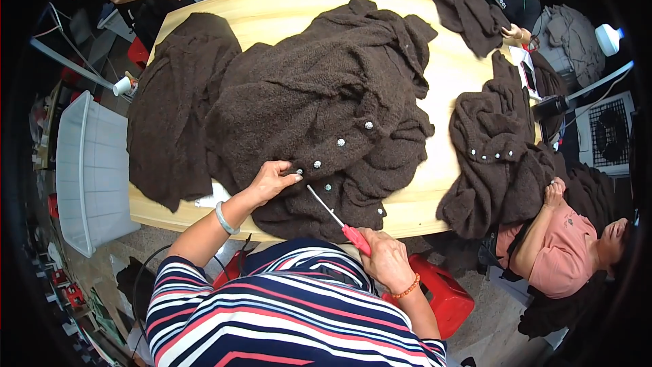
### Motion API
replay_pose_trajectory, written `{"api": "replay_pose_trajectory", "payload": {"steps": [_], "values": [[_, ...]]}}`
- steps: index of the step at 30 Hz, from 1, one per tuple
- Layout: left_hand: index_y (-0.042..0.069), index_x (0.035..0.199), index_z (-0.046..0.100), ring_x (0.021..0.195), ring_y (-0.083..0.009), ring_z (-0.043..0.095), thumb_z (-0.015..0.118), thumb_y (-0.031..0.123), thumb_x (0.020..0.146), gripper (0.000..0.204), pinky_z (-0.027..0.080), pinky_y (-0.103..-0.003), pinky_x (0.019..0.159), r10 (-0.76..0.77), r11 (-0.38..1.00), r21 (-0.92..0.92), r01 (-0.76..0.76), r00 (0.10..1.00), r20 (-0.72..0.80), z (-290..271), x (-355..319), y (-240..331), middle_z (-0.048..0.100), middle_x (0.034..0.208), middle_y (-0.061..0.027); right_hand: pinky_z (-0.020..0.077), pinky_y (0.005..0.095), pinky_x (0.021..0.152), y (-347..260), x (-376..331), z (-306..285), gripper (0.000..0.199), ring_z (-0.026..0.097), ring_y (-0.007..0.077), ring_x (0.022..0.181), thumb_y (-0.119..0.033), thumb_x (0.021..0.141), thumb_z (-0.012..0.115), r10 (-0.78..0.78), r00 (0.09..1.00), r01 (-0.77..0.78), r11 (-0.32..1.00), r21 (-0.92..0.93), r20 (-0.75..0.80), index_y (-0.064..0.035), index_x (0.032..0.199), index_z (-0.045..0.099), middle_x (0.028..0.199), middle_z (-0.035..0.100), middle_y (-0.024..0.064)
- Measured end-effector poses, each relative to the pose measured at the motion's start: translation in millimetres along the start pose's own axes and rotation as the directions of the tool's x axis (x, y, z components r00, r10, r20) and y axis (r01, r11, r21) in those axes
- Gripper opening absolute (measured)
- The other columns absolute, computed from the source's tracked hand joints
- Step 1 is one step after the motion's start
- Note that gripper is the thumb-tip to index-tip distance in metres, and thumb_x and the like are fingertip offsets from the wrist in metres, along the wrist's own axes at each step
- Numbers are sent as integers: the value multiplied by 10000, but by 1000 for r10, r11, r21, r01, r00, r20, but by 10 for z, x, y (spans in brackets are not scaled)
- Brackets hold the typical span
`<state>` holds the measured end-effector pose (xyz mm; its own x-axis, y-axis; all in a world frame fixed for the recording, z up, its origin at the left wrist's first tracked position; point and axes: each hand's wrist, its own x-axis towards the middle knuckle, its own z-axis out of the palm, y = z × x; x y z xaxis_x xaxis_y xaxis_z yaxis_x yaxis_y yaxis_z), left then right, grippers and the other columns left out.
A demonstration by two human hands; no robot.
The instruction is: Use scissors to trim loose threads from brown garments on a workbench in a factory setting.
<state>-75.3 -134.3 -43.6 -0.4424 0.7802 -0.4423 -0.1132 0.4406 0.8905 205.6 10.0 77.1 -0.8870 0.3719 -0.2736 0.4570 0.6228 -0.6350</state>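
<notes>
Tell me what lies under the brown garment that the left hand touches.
Under the brown garment, more brown knit with shiny buttons shows, on the pale wooden table. Anything deeper is covered by fabric and cannot be seen.

A big heap of clothes point(299, 88) lies in the middle of the surface point(440, 163). Another piece of clothing point(178, 105) lies to its left, and a smaller heap point(492, 126) lies to its right. Farther off, a long piece point(465, 10) hangs over the far right corner. A row of buttons point(341, 143) runs along the near part of the big heap. The left hand point(274, 182) is on that part, by the nearest button. The tool point(356, 238) in the right hand point(386, 258) points there too. A bin point(76, 170) stands left of the surface, and a stool point(454, 299) stands to the right of the person.
</notes>
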Motion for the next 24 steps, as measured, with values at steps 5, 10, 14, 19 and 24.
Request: {"api": "replay_pose_trajectory", "payload": {"steps": [5, 10, 14, 19, 24], "values": [[-47, 906, 660, 751, -48, 523, 677, 82, 824, 153, 457, -262, 666, 64, 991, 119, -64, 998, 0, 83, -47, 138, 628, 769, 22, 522, 455, 684, -12, -25, 11, 271, 655, 369, 785, -132, 815, 628, 49, 999, -48, 996, -70, 12, -80, 1081, 620, 827, 661, 203], [-71, 905, 647, 706, -138, 610, 681, 95, 794, 203, 481, -317, 677, 299, 933, 223, -281, 953, -47, 123, -66, 114, 683, 786, -144, 516, 464, 597, -7, -59, -12, 192, 645, 389, 643, -153, 843, 611, 38, 997, -36, 999, -39, 60, -93, 1024, 635, 677, 629, 220], [-73, 875, 636, 675, -264, 631, 698, 124, 778, 228, 474, -351, 651, 316, 876, 393, -280, 948, -29, 123, -66, 221, 622, 763, -225, 523, 448, 669, 21, -42, -18, 239, 657, 371, 757, -132, 825, 616, 69, 996, -68, 997, -22, 53, -85, 1058, 631, 802, 657, 216], [-19, 761, 586, 666, -59, 431, 836, 293, 722, 402, 406, -298, 565, 201, 926, 323, -197, 979, 19, 218, -68, 542, 555, 658, -10, 511, 443, 742, 15, -33, -30, 370, 626, 374, 868, -72, 783, 615, -9, 1000, 10, 999, 49, -20, -116, 1151, 609, 913, 650, 179], [-23, 892, 666, 729, -193, 639, 707, 201, 795, 247, 502, -347, 677, 341, 884, 363, -294, 938, -70, 475, 345, 340, 674, 814, -166, 501, 471, 724, 161, -66, 16, 341, 643, 352, 823, -129, 789, 657, 116, 992, -121, 988, -92, -55, -136, 1127, 609, 866, 668, 144]]}}
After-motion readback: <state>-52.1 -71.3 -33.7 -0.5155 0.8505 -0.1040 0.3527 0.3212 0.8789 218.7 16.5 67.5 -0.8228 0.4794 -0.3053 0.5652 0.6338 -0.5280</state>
